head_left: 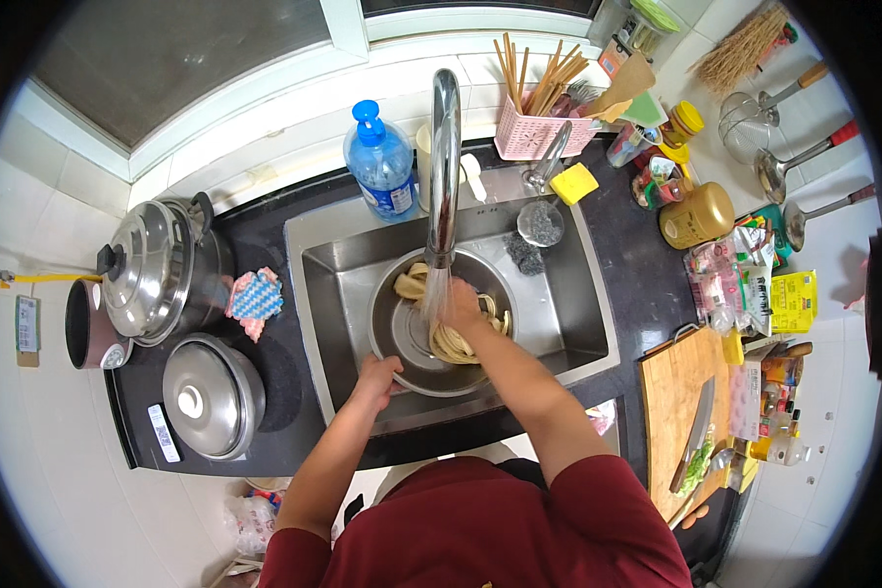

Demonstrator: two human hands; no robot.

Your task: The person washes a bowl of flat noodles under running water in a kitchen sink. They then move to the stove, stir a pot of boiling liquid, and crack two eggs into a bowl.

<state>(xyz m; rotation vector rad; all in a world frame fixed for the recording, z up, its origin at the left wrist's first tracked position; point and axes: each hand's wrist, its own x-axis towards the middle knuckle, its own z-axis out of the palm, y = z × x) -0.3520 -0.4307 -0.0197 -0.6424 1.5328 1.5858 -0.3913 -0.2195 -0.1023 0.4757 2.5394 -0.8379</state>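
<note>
A round metal basin [505,279] stands in the steel sink, with pale noodle-like strands [453,347] and water in it. My left hand [375,380] grips its near-left rim, thumb over the edge. Inside the basin, my right hand [464,310] is among the strands, its fingers hidden by the falling water and the strands. Water runs from the tall chrome faucet [443,176] onto that hand and the strands. More strands lie at the basin's far-left wall.
In the sink [568,323] a dark scouring pad [525,257] lies at back right. A blue pump bottle [378,162] and pink chopstick basket [534,135] stand behind. Pots [211,397] fill the left counter. A knife [698,426] rests on the cutting board [671,377] at right.
</note>
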